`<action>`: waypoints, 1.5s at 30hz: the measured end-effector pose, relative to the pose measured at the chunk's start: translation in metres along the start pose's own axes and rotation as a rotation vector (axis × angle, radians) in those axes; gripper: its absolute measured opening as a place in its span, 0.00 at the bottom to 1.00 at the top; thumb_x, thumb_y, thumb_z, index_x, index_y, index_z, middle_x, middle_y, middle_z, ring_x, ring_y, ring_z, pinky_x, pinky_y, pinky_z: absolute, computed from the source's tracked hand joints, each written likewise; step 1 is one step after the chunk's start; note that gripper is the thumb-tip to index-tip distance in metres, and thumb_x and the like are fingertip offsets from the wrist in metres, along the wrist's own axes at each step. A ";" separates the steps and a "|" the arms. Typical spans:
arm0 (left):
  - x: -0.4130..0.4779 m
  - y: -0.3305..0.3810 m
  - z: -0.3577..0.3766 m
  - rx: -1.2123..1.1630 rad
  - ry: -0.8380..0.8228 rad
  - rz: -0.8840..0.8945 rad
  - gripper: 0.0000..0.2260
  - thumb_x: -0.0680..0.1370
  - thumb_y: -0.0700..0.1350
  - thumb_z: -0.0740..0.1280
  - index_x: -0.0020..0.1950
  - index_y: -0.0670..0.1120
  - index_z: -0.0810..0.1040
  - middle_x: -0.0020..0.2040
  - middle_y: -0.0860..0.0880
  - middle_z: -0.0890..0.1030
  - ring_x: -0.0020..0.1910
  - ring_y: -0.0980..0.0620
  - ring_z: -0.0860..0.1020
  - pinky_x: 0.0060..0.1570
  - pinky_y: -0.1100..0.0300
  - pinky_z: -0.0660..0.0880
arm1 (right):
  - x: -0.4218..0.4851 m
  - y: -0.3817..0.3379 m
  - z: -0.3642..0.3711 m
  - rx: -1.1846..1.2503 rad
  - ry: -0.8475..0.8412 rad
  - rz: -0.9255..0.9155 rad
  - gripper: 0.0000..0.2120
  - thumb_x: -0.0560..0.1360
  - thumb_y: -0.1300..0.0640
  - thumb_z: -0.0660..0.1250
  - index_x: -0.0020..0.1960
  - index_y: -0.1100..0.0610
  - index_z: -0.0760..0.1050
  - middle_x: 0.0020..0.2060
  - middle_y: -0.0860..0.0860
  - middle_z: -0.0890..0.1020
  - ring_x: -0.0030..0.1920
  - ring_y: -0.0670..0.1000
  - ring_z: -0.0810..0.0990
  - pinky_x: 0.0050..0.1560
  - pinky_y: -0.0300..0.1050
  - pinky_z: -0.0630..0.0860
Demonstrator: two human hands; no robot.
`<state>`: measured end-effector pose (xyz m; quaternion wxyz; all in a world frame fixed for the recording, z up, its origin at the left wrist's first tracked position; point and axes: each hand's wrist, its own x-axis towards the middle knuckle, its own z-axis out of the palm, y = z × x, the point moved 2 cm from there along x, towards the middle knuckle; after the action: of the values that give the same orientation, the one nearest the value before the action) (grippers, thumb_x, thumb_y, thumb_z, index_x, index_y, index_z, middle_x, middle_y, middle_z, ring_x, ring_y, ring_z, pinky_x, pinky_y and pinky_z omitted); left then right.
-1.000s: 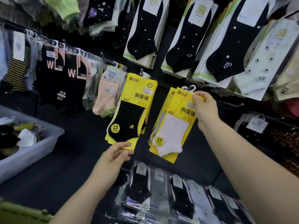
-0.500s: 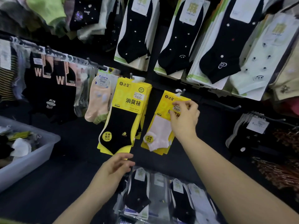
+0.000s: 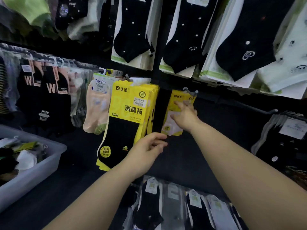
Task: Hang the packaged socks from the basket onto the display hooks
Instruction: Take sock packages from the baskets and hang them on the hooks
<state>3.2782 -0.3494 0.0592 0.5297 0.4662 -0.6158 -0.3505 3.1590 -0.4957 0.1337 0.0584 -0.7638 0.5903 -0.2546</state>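
A yellow pack with white socks (image 3: 180,97) hangs on a wall hook (image 3: 191,91). My right hand (image 3: 184,116) lies against its front with straight fingers spread over the pack. To its left, on its own hook, hangs a thick bunch of yellow packs with black socks (image 3: 126,112). My left hand (image 3: 146,151) hovers at the lower right edge of that bunch, fingers loosely bent, fingertips near the bottom corner of the white-sock pack, gripping nothing that I can see. The grey basket (image 3: 54,155) with several loose sock packs stands at the left.
Large white-backed packs of black dotted socks (image 3: 132,39) hang above. A rail of "W" socks (image 3: 49,87) and a peach pair (image 3: 98,105) fill the left. A bare hook (image 3: 272,111) juts out at right, above grey packs (image 3: 289,130). Clear-wrapped socks (image 3: 174,205) hang below.
My right hand carried the white-sock pack back onto its hook, released its top and now lies flat on it. My left hand rose up and right from under the black-sock packs.
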 end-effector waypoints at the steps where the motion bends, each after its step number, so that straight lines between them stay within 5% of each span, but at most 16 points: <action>1: -0.002 0.002 0.002 -0.008 0.002 -0.002 0.12 0.80 0.38 0.61 0.55 0.55 0.74 0.50 0.55 0.80 0.54 0.50 0.79 0.53 0.69 0.73 | -0.010 0.000 0.001 0.055 -0.008 -0.004 0.27 0.78 0.53 0.62 0.75 0.46 0.58 0.75 0.55 0.54 0.73 0.61 0.56 0.68 0.51 0.60; 4: -0.020 0.006 0.006 -0.018 -0.005 -0.028 0.12 0.80 0.37 0.61 0.55 0.54 0.74 0.51 0.55 0.80 0.53 0.52 0.79 0.52 0.70 0.72 | -0.056 0.000 -0.001 0.263 -0.062 -0.026 0.27 0.77 0.54 0.65 0.73 0.47 0.61 0.72 0.54 0.61 0.68 0.58 0.64 0.55 0.44 0.71; 6: -0.039 0.008 0.008 -0.012 -0.004 -0.061 0.11 0.80 0.37 0.61 0.56 0.53 0.74 0.51 0.54 0.80 0.52 0.54 0.79 0.47 0.75 0.72 | -0.092 0.002 -0.001 0.383 -0.154 -0.021 0.25 0.77 0.55 0.65 0.72 0.49 0.63 0.68 0.53 0.66 0.60 0.52 0.70 0.47 0.40 0.70; 10: -0.080 0.009 0.009 -0.002 -0.010 -0.136 0.11 0.80 0.35 0.61 0.58 0.47 0.75 0.49 0.51 0.80 0.48 0.54 0.78 0.46 0.73 0.73 | -0.165 0.013 0.006 0.494 -0.323 0.044 0.20 0.76 0.54 0.67 0.66 0.50 0.68 0.59 0.49 0.72 0.53 0.47 0.73 0.44 0.36 0.69; 15: -0.147 -0.002 0.017 0.077 -0.077 -0.217 0.09 0.80 0.37 0.62 0.51 0.51 0.75 0.48 0.49 0.81 0.48 0.53 0.79 0.48 0.71 0.72 | -0.257 0.034 0.034 0.555 -0.487 0.133 0.12 0.76 0.55 0.68 0.58 0.50 0.72 0.55 0.47 0.75 0.51 0.45 0.76 0.47 0.34 0.72; 19: -0.201 -0.031 0.026 0.174 -0.207 -0.325 0.06 0.79 0.36 0.63 0.53 0.45 0.76 0.49 0.46 0.81 0.50 0.50 0.78 0.53 0.61 0.74 | -0.331 0.054 0.073 0.593 -0.620 0.204 0.10 0.76 0.59 0.68 0.57 0.55 0.75 0.49 0.48 0.77 0.43 0.42 0.75 0.37 0.26 0.70; 23: -0.245 -0.070 0.031 0.264 -0.266 -0.407 0.06 0.78 0.35 0.64 0.50 0.45 0.77 0.47 0.45 0.80 0.50 0.47 0.78 0.54 0.56 0.74 | -0.391 0.079 0.121 0.602 -0.710 0.288 0.09 0.75 0.61 0.69 0.55 0.57 0.76 0.49 0.51 0.77 0.45 0.47 0.76 0.45 0.37 0.71; 26: -0.265 -0.101 0.030 0.394 -0.335 -0.440 0.05 0.78 0.36 0.64 0.52 0.41 0.79 0.45 0.47 0.80 0.46 0.51 0.78 0.50 0.61 0.72 | -0.423 0.103 0.155 0.577 -0.750 0.358 0.11 0.74 0.63 0.69 0.56 0.57 0.76 0.54 0.53 0.77 0.49 0.49 0.76 0.47 0.40 0.72; 29: -0.268 -0.120 0.022 0.504 -0.375 -0.444 0.06 0.78 0.38 0.65 0.53 0.42 0.79 0.45 0.48 0.80 0.43 0.55 0.77 0.47 0.65 0.72 | -0.431 0.109 0.185 0.281 -0.802 0.186 0.18 0.74 0.59 0.70 0.63 0.55 0.72 0.61 0.53 0.72 0.56 0.52 0.75 0.50 0.41 0.71; 35: -0.258 -0.136 -0.004 0.582 -0.289 -0.474 0.05 0.77 0.40 0.65 0.49 0.48 0.78 0.45 0.47 0.81 0.47 0.49 0.80 0.52 0.56 0.75 | -0.418 0.071 0.252 0.002 -0.792 -0.137 0.40 0.74 0.52 0.69 0.77 0.54 0.50 0.77 0.53 0.51 0.76 0.55 0.52 0.74 0.48 0.56; 38: -0.256 -0.141 -0.008 0.663 -0.290 -0.433 0.07 0.77 0.40 0.64 0.52 0.48 0.79 0.43 0.52 0.79 0.42 0.54 0.78 0.47 0.65 0.74 | -0.409 0.061 0.281 -0.152 -0.699 -0.107 0.42 0.75 0.55 0.66 0.78 0.58 0.41 0.77 0.54 0.43 0.77 0.55 0.44 0.76 0.50 0.46; 41: -0.258 -0.143 -0.009 0.718 -0.312 -0.429 0.08 0.77 0.43 0.63 0.54 0.50 0.78 0.40 0.58 0.76 0.37 0.62 0.73 0.34 0.75 0.66 | -0.407 0.062 0.298 -0.272 -0.590 -0.034 0.43 0.75 0.55 0.65 0.77 0.62 0.39 0.76 0.57 0.48 0.75 0.59 0.50 0.75 0.53 0.46; 45: -0.259 -0.140 -0.010 0.744 -0.356 -0.480 0.09 0.78 0.43 0.62 0.56 0.51 0.76 0.41 0.58 0.76 0.41 0.58 0.74 0.39 0.67 0.68 | -0.407 0.069 0.301 -0.377 -0.502 -0.093 0.36 0.72 0.49 0.69 0.72 0.57 0.55 0.66 0.56 0.62 0.66 0.58 0.62 0.71 0.52 0.55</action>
<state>3.3171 -0.1488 -0.1524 0.1170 0.6860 -0.6557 -0.2931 3.1663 -0.2005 -0.2829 0.0481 -0.8264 0.5585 0.0532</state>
